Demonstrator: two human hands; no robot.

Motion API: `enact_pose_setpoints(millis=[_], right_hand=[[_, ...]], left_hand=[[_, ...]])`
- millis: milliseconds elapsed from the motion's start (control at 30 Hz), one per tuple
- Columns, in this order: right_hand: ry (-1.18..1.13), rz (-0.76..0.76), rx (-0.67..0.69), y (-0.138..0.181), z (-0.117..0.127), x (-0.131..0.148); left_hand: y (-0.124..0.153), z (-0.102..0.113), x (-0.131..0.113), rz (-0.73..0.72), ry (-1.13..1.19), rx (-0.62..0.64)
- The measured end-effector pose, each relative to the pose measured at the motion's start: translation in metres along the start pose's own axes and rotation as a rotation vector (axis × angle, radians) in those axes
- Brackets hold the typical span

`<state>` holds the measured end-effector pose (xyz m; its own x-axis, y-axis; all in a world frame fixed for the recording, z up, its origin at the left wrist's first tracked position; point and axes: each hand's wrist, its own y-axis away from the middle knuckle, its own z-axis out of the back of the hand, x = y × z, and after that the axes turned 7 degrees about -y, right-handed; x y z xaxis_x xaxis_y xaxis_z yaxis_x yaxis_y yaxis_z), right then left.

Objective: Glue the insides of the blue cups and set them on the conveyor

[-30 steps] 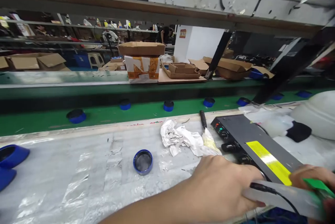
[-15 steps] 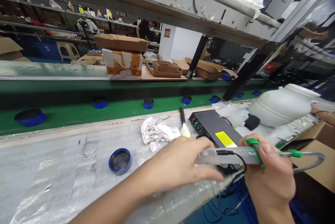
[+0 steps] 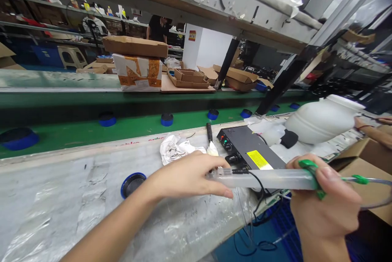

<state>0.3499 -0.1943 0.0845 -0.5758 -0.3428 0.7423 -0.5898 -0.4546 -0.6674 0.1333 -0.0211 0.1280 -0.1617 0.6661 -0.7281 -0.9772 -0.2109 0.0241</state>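
Note:
A clear plastic dispensing syringe (image 3: 269, 179) lies nearly level in the air above the bench edge. My right hand (image 3: 324, 196) is closed round its right end, at the green clamp (image 3: 308, 165), where a clear hose (image 3: 378, 182) leads off. At the syringe's left end, my left hand (image 3: 186, 174) has its index finger and thumb either side of the barrel; its other fingers are hidden. A black cable plug (image 3: 240, 171) lies along the barrel near that hand. A blue-rimmed black round cap (image 3: 133, 184) sits behind my left forearm, partly covered.
Behind the syringe stands a black control box (image 3: 249, 147) with lit buttons. Crumpled tissue (image 3: 174, 148) and a black-handled tool (image 3: 209, 132) lie left of it. Several blue caps (image 3: 167, 119) sit on the green belt (image 3: 137, 127). Another person's arm (image 3: 372, 131) is beside a white jug (image 3: 324, 119).
My hands have drawn apart, left hand leftward and right hand rightward, so more of the barrel shows. My left forearm now covers part of the cap. The whole view has shifted slightly.

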Motion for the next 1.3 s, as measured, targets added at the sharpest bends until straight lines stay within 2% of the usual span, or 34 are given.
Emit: enact_pose_setpoints(millis=[67,133,333,400,533,600,667,700,733,833,900,1033,1100,1167,1300], right_hand=[[-0.063,-0.048,-0.080,0.002,-0.004,0.002],[-0.089,-0.097,-0.123,0.004,-0.008,0.006],[-0.046,-0.202,-0.073,0.012,-0.019,0.008],[-0.006,-0.217,-0.078,0.015,-0.022,0.006],[0.024,-0.228,-0.094,0.026,-0.031,0.005],[0.031,-0.233,-0.097,0.033,-0.036,0.008],[0.055,-0.240,-0.072,0.038,-0.039,0.012],[0.066,-0.243,-0.049,0.040,-0.040,0.014],[0.071,-0.242,-0.027,0.041,-0.042,0.015],[0.057,-0.229,0.015,0.040,-0.045,0.017],[0.050,-0.204,0.025,0.038,-0.049,0.018],[0.055,-0.106,0.021,0.037,-0.063,0.022],[0.092,-0.047,0.046,0.039,-0.067,0.025],[0.163,0.006,0.097,0.040,-0.067,0.027],[0.275,0.125,0.175,0.041,-0.056,0.030]], left_hand=[[0.000,-0.005,-0.007,-0.028,-0.022,0.016],[-0.002,-0.008,-0.010,-0.045,-0.068,-0.022],[0.000,-0.015,-0.017,-0.036,-0.248,-0.074],[0.002,-0.027,-0.024,-0.059,-0.416,-0.222],[-0.004,-0.069,-0.035,-0.193,-0.867,-0.702],[-0.010,-0.086,-0.034,-0.152,-1.035,-0.934],[-0.016,-0.091,-0.028,-0.109,-1.103,-1.041],[-0.018,-0.090,-0.024,-0.110,-1.094,-1.019],[-0.018,-0.085,-0.021,-0.116,-1.062,-0.942],[-0.017,-0.069,-0.019,-0.092,-0.909,-0.563],[-0.015,-0.062,-0.023,-0.014,-0.834,-0.401],[-0.017,-0.066,-0.031,0.205,-0.768,-0.417],[-0.018,-0.068,-0.030,0.268,-0.703,-0.404],[-0.018,-0.066,-0.025,0.261,-0.640,-0.346],[-0.017,-0.056,-0.019,0.131,-0.594,-0.183]])
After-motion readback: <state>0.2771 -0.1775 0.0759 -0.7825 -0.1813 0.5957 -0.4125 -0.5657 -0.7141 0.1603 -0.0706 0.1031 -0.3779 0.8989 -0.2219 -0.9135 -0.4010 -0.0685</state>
